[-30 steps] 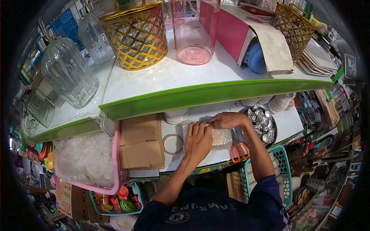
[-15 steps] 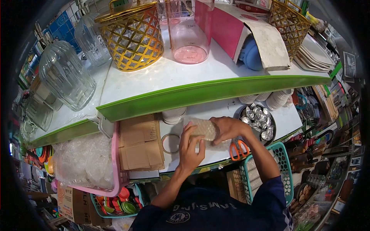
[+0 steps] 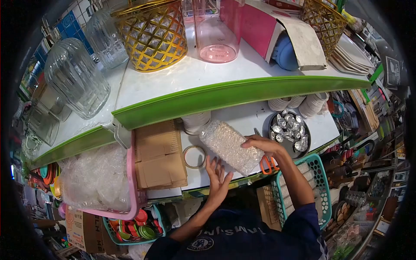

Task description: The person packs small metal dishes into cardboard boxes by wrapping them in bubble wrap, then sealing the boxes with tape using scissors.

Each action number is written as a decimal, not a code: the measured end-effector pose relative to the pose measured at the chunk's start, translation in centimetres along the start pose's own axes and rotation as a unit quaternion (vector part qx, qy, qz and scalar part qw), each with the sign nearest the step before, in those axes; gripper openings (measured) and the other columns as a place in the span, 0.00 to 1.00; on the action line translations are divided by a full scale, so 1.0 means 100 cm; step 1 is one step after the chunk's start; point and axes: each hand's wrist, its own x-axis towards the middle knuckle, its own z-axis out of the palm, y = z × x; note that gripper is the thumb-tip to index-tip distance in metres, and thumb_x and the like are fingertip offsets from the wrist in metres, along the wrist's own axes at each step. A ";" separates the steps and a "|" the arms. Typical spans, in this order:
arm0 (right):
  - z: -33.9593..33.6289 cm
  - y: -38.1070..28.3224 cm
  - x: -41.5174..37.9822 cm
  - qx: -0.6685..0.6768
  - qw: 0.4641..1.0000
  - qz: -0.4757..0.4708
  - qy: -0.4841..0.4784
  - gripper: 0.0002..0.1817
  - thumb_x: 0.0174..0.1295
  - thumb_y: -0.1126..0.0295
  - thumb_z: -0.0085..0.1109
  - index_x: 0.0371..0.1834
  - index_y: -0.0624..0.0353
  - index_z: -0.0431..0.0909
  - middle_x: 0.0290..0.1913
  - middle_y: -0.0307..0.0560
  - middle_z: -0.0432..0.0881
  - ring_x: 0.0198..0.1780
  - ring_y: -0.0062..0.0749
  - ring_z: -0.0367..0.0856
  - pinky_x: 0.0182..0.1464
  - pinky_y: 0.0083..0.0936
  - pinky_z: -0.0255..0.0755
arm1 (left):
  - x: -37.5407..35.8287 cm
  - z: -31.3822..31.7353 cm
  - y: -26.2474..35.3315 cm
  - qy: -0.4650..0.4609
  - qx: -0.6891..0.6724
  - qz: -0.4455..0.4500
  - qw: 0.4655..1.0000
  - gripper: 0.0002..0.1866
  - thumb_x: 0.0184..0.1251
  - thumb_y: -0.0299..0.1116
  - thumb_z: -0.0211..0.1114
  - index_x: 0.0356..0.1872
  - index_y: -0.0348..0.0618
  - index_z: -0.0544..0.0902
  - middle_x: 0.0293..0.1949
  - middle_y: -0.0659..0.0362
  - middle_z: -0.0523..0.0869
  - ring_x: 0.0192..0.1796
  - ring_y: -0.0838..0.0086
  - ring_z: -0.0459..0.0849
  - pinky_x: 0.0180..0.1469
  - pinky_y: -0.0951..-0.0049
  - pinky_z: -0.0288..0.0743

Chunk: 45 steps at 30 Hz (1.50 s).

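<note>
A block-shaped package in bubble wrap [image 3: 232,146] lies tilted over the white lower shelf. My right hand [image 3: 264,146] grips its right end, thumb on top. Just below its left side is my left hand [image 3: 219,178], fingers spread and holding nothing. A roll of tape [image 3: 194,157] rests on the shelf, left of the package. Orange-handled scissors [image 3: 269,165] lie partly under my right forearm.
The green-edged upper shelf [image 3: 234,96] overhangs the work surface. Flattened cardboard [image 3: 159,156] and a pink basket [image 3: 133,190] of bubble wrap stand left. A dark bowl [image 3: 306,145] of foil pieces and a teal basket [image 3: 325,190] are right.
The wrapped package has turned and now shows its full long side. My left hand has let go of it and moved down, while my right hand has shifted to its right end.
</note>
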 end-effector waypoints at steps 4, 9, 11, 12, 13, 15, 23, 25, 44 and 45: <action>0.024 0.023 -0.015 0.128 0.991 -0.019 0.020 0.39 0.60 0.49 0.61 0.64 0.72 0.68 0.57 0.55 0.78 0.57 0.35 0.77 0.61 0.27 0.67 | 0.007 -0.010 -0.001 -0.078 -0.165 -0.100 0.978 0.43 0.71 0.26 0.58 0.77 0.54 0.38 0.73 0.52 0.57 0.74 0.65 0.58 0.74 0.61 0.53; 0.059 0.036 -0.050 0.131 0.988 -0.058 0.064 0.39 0.62 0.49 0.61 0.65 0.72 0.67 0.58 0.54 0.77 0.58 0.33 0.76 0.62 0.26 0.66 | -0.002 -0.012 0.017 -0.111 -0.148 -0.145 0.972 0.45 0.68 0.25 0.61 0.77 0.54 0.39 0.72 0.53 0.58 0.74 0.65 0.57 0.74 0.61 0.52; 0.070 0.045 -0.060 0.135 0.983 -0.077 0.102 0.39 0.62 0.50 0.61 0.66 0.72 0.66 0.60 0.54 0.76 0.59 0.33 0.75 0.63 0.26 0.65 | -0.007 -0.011 0.026 -0.131 -0.154 -0.172 0.964 0.46 0.65 0.26 0.64 0.76 0.52 0.41 0.71 0.53 0.59 0.74 0.64 0.58 0.74 0.60 0.52; 0.072 0.054 -0.060 0.143 0.981 -0.091 0.092 0.39 0.62 0.50 0.60 0.67 0.71 0.65 0.60 0.54 0.76 0.59 0.34 0.75 0.63 0.27 0.64 | -0.009 -0.011 0.023 -0.135 -0.151 -0.175 0.963 0.46 0.65 0.26 0.64 0.76 0.52 0.41 0.71 0.53 0.59 0.74 0.64 0.58 0.74 0.60 0.52; 0.078 0.061 -0.063 0.147 0.980 -0.091 0.096 0.39 0.62 0.50 0.60 0.67 0.71 0.65 0.60 0.54 0.76 0.59 0.34 0.75 0.63 0.27 0.64 | -0.013 -0.012 0.019 -0.135 -0.144 -0.163 0.967 0.47 0.63 0.27 0.66 0.75 0.51 0.43 0.70 0.52 0.60 0.73 0.63 0.59 0.74 0.60 0.53; 0.088 0.071 -0.067 0.175 0.971 -0.095 0.130 0.38 0.63 0.51 0.60 0.68 0.70 0.65 0.59 0.54 0.77 0.59 0.33 0.75 0.64 0.27 0.64 | -0.019 -0.012 0.017 -0.138 -0.134 -0.154 0.969 0.47 0.61 0.28 0.68 0.74 0.50 0.45 0.69 0.52 0.61 0.73 0.62 0.60 0.73 0.59 0.54; 0.122 0.109 -0.089 0.193 0.955 -0.152 0.165 0.44 0.61 0.45 0.61 0.71 0.69 0.61 0.63 0.50 0.74 0.63 0.30 0.72 0.65 0.25 0.63 | -0.046 -0.016 0.001 -0.116 -0.135 -0.186 0.966 0.49 0.49 0.31 0.73 0.72 0.44 0.52 0.63 0.53 0.67 0.67 0.63 0.67 0.70 0.60 0.60; 0.131 0.111 -0.103 0.176 0.950 -0.174 0.191 0.51 0.59 0.34 0.56 0.74 0.65 0.57 0.65 0.52 0.70 0.65 0.34 0.69 0.66 0.27 0.62 | -0.055 -0.016 -0.006 -0.114 -0.132 -0.189 0.966 0.48 0.49 0.31 0.73 0.71 0.43 0.53 0.63 0.53 0.67 0.67 0.63 0.67 0.70 0.60 0.61; 0.165 0.216 -0.222 0.313 0.716 -0.301 0.547 0.41 0.53 0.72 0.72 0.69 0.57 0.59 0.59 0.43 0.71 0.61 0.30 0.70 0.65 0.28 0.63 | -0.131 0.119 -0.074 -0.291 -0.097 -0.204 0.930 0.52 0.54 0.32 0.75 0.74 0.44 0.47 0.66 0.53 0.62 0.69 0.65 0.61 0.72 0.62 0.54; 0.163 0.225 -0.235 0.314 0.710 -0.300 0.554 0.41 0.53 0.72 0.72 0.69 0.57 0.59 0.59 0.43 0.71 0.61 0.30 0.70 0.65 0.28 0.63 | -0.135 0.128 -0.078 -0.317 -0.078 -0.225 0.918 0.53 0.53 0.31 0.75 0.74 0.44 0.46 0.66 0.53 0.61 0.70 0.64 0.59 0.73 0.62 0.53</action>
